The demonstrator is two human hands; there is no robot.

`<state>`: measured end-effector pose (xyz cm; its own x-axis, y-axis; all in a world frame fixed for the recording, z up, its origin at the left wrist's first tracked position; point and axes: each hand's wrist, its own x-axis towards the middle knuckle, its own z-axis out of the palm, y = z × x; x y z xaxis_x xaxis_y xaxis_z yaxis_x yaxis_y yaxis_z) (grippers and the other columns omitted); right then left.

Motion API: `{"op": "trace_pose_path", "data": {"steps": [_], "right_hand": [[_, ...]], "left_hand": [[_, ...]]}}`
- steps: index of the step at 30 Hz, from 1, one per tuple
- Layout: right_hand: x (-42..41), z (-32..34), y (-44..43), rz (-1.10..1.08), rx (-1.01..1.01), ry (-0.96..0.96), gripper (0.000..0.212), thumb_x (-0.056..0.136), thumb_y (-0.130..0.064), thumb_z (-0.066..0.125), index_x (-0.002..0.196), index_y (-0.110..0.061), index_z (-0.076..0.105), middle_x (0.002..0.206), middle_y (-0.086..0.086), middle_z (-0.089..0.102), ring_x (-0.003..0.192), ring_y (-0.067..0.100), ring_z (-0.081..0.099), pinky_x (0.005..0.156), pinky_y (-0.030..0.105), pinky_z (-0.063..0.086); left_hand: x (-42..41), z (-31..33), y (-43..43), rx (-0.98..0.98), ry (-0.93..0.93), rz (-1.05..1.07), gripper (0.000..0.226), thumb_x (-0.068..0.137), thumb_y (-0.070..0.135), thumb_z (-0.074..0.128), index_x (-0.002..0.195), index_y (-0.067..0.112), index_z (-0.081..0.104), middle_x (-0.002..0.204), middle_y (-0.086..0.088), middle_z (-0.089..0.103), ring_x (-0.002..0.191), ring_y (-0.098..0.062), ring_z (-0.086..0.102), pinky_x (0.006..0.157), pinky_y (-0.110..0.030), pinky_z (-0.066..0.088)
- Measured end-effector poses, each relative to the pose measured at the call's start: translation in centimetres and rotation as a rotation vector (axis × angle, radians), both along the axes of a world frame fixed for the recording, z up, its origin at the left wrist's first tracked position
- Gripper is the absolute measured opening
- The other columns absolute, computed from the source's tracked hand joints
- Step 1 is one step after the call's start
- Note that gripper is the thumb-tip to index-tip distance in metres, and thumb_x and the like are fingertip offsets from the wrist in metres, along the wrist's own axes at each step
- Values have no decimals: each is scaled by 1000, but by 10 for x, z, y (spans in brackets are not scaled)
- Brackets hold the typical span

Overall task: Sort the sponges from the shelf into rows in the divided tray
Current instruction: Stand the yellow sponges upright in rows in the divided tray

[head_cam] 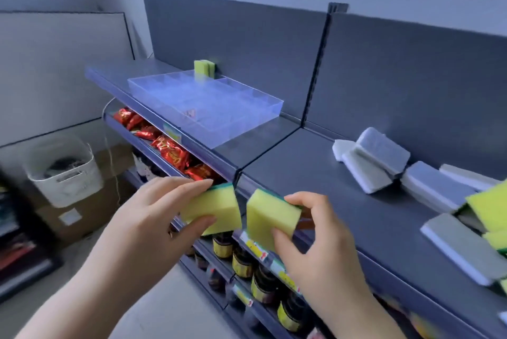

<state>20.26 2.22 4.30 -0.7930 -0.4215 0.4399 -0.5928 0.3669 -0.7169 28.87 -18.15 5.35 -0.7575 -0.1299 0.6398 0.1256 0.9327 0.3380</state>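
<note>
- The left hand [153, 210] grasps a yellow sponge [214, 212] with a green scouring face, fingers over its top edge and thumb under its yellow side.
- The right hand [315, 237] pinches a second yellow sponge [270, 215], fingers on the far edge and thumb on the near face.
- The two sponges sit side by side between the hands, just apart, in front of the shelf [329, 174] edge.
- The clear divided tray [252, 127] lies on the shelf beyond the left hand; two yellow-green sponges [204, 67] stand upright at its far end.
- Beyond and to the right of the right hand, grey-and-white sponges [378, 157] lie loosely piled on the shelf, with more yellow sponges [488, 204] further right.
- Below the hands, lower shelves carry red packets [170, 149] and dark bottles [241, 262].
</note>
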Motion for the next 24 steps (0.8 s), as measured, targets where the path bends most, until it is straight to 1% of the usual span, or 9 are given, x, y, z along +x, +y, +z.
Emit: {"op": "trace_pose_path", "data": {"steps": [4, 7, 9, 12, 14, 15, 18, 21, 24], "right_hand": [[17, -4, -85, 86, 20, -39, 49, 78, -26, 70, 102, -52, 37, 107, -28, 47, 97, 0, 50, 78, 10, 41], [18, 3, -131, 132, 27, -83, 49, 78, -23, 71, 106, -52, 42, 103, -26, 54, 99, -1, 52, 79, 9, 42], [9, 7, -153, 118, -3, -67, 48, 78, -20, 71, 110, -48, 50, 104, -24, 57, 99, -3, 53, 79, 4, 39], [-16, 11, -181, 70, -46, -56, 43, 77, -25, 70, 113, -43, 55, 102, -23, 58, 98, -5, 53, 79, 3, 38], [-38, 12, -199, 45, -67, -83, 41, 77, -28, 70, 110, -47, 55, 101, -21, 59, 97, 0, 56, 79, 8, 42], [-50, 11, -208, 38, -80, -99, 41, 78, -26, 72, 108, -47, 56, 101, -19, 61, 96, 2, 58, 79, 10, 45], [-90, 14, -238, 27, -140, -115, 43, 77, -19, 72, 105, -47, 56, 103, -13, 63, 92, 2, 60, 77, 10, 47], [-134, 30, -270, 41, -172, -126, 40, 77, -23, 71, 106, -47, 56, 103, -12, 63, 91, 2, 61, 77, 13, 49], [-172, 51, -296, 47, -215, -97, 40, 77, -21, 70, 104, -47, 56, 97, -16, 64, 89, 3, 62, 76, 13, 49]], "left_hand": [[32, -21, -88, 85, -15, 66, 43, 80, 46, 55, 109, 16, 68, 101, 10, 59, 89, -8, 53, 82, -13, 40], [36, -27, -130, 153, -5, 65, 42, 80, 47, 55, 109, 19, 67, 103, 19, 57, 88, -3, 52, 81, -11, 39], [27, -27, -152, 191, 12, 61, 41, 79, 48, 56, 109, 22, 67, 105, 18, 58, 88, 0, 52, 81, -9, 38], [0, -24, -182, 198, 41, 72, 43, 78, 44, 57, 108, 15, 68, 102, 7, 62, 88, -6, 53, 83, -7, 37], [-24, -20, -203, 172, 51, 53, 43, 78, 43, 58, 109, 14, 68, 102, 6, 62, 89, -4, 52, 85, -4, 35], [-36, -19, -215, 167, 53, 35, 42, 78, 42, 58, 109, 15, 68, 102, 6, 62, 89, -1, 52, 84, -4, 35], [-76, -11, -252, 172, 88, 11, 41, 78, 43, 59, 110, 19, 66, 102, 9, 62, 92, 5, 52, 83, -5, 37], [-115, 3, -287, 164, 145, 33, 40, 78, 44, 60, 110, 19, 66, 104, 13, 59, 90, 4, 52, 82, -4, 37], [-148, 14, -321, 193, 162, 46, 46, 80, 56, 56, 112, 24, 64, 104, 15, 59, 87, 0, 54, 79, -4, 37]]}}
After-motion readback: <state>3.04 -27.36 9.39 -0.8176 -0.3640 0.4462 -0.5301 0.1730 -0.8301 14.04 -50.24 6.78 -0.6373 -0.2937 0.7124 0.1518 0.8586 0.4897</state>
